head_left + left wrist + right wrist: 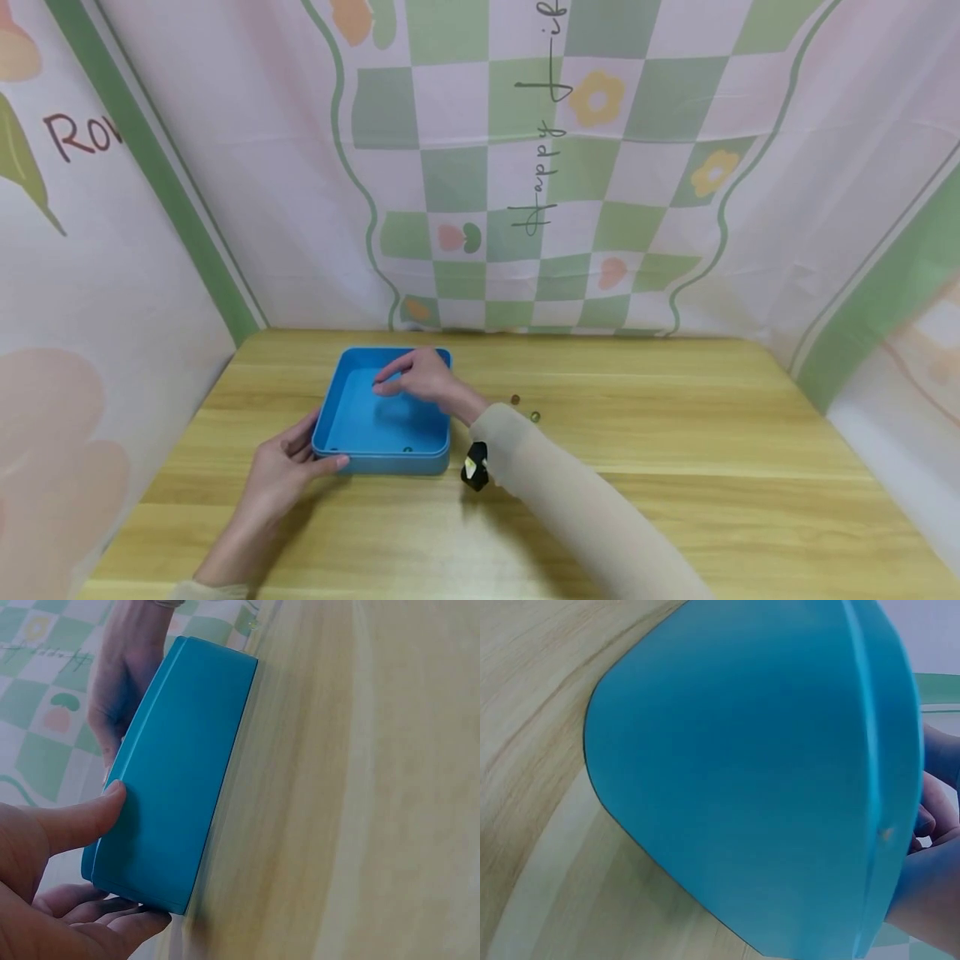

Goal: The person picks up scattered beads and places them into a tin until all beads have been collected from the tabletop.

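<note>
A square blue open box (380, 463) stands on the wooden table. My left hand (279, 475) grips its near left corner, thumb on the front wall and fingers round the side, as the left wrist view also shows. Over the inside of the box, my right hand (423, 377) points its thumb and fingertips down to the left. They pinch a small dark marble (377, 383), mostly hidden by the fingers. Inside, a green marble (407, 450) lies near the front wall, and another dark marble (334, 451) shows at the front left corner.
Right of the box, a reddish-brown marble (515, 399) and a green marble (535, 416) lie on the table (675, 417). A black faceted object (474, 468) sits under the right sleeve. Patterned cloth (525, 167) hangs behind and at the sides.
</note>
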The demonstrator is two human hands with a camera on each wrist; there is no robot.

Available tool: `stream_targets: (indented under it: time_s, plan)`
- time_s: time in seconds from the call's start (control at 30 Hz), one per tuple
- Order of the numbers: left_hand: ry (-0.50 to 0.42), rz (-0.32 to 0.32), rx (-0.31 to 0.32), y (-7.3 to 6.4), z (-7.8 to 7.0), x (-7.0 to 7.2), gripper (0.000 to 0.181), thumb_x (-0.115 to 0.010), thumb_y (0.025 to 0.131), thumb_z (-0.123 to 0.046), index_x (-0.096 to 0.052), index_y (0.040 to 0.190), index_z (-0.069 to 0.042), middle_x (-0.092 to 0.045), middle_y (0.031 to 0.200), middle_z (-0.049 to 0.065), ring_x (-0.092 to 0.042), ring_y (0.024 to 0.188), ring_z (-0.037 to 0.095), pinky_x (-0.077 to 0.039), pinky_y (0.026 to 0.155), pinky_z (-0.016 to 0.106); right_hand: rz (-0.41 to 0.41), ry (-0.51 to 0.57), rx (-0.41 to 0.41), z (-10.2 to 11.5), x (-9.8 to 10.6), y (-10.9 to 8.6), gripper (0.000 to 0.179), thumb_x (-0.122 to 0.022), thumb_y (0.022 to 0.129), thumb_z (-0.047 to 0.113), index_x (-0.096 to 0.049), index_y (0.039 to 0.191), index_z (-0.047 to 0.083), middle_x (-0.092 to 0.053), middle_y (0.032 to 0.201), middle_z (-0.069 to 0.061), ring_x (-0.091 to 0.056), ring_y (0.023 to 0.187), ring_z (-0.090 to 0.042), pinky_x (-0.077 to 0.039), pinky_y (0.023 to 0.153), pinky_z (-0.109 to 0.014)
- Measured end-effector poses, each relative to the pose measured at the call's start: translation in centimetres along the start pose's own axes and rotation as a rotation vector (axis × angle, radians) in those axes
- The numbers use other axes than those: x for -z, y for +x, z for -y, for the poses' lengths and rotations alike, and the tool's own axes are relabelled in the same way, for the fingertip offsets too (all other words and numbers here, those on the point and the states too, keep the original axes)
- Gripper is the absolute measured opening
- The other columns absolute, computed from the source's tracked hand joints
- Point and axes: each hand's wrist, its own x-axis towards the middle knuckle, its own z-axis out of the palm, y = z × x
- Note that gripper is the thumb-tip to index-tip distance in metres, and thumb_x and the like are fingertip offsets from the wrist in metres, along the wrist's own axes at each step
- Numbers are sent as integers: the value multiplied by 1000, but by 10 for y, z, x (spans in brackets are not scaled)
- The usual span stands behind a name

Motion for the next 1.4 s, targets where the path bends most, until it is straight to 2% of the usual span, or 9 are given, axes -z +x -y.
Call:
stream_targets:
  time_s: [0.13, 0.37, 0.6, 0.73, 0.87, 1.07, 1.17, 1.3, 1.4]
  plan:
    - [3, -4, 0, -1, 0, 0, 92, -85, 92, -19, -31, 164, -3, -31, 166, 26, -36, 149, 44, -45, 111, 46, -5, -3, -5, 2, -1, -1, 8, -88, 90, 25, -86, 96, 21, -71, 125, 1, -59, 115, -20, -48, 105, -47]
    - [10, -10, -10, 0, -1, -1, 91, -86, 91, -19, -33, 164, -2, -32, 165, 27, -38, 148, 44, -45, 111, 46, -20, 7, -15, 0, -1, 1, 8, -88, 89, 24, -86, 96, 20, -71, 123, 1, -59, 110, -19, -48, 103, -46]
    - [11, -6, -4, -1, -1, -1, 92, -86, 92, -19, -32, 164, -3, -31, 166, 26, -37, 149, 45, -45, 111, 46, -34, 14, -19, 1, 0, 0, 12, -86, 91, 25, -86, 101, 20, -70, 128, 1, -58, 124, -22, -46, 110, -49]
    - [5, -3, -2, -1, 0, 0, 93, -87, 91, -18, -32, 164, -3, -32, 166, 25, -37, 149, 43, -45, 112, 44, -66, 28, -3, 2, 5, -1, 10, -87, 90, 26, -86, 99, 20, -71, 120, 4, -59, 114, -19, -48, 103, -43]
    - [11, -6, -10, -1, 1, 0, 93, -87, 91, -18, -32, 164, -3, -31, 166, 25, -37, 149, 43, -44, 112, 44, -80, 69, 31, 4, 15, -4, 12, -88, 90, 24, -86, 100, 17, -73, 106, 3, -57, 95, -18, -46, 88, -37]
    - [-1, -9, -1, 0, 0, 0, 95, -88, 89, -17, -31, 164, -1, -30, 166, 26, -37, 149, 44, -44, 113, 43, -63, 146, 60, -1, 38, -11, 18, -86, 91, 20, -84, 106, 11, -75, 114, 1, -59, 104, -19, -45, 91, -35]
    - [-16, -8, 3, 0, 0, 0, 96, -89, 88, -16, -31, 163, 0, -30, 166, 26, -36, 149, 43, -43, 113, 42, -68, 151, 79, -7, 51, -15, 20, -85, 92, 20, -84, 109, 10, -74, 115, 2, -57, 105, -20, -47, 87, -31]
    - [-9, -7, 1, 1, 0, -1, 97, -89, 88, -17, -30, 164, -1, -29, 166, 25, -36, 150, 44, -43, 113, 43, -76, 146, 82, -14, 69, -23, 24, -84, 93, 23, -83, 113, 10, -64, 97, 4, -51, 93, -19, -43, 79, -29]
    - [4, -8, -2, 1, 1, -1, 97, -89, 89, -18, -30, 164, -2, -29, 167, 24, -36, 150, 44, -44, 113, 43, -82, 152, 69, -20, 80, -30, 29, -84, 93, 23, -81, 117, 8, -60, 100, 3, -49, 93, -17, -44, 83, -31]
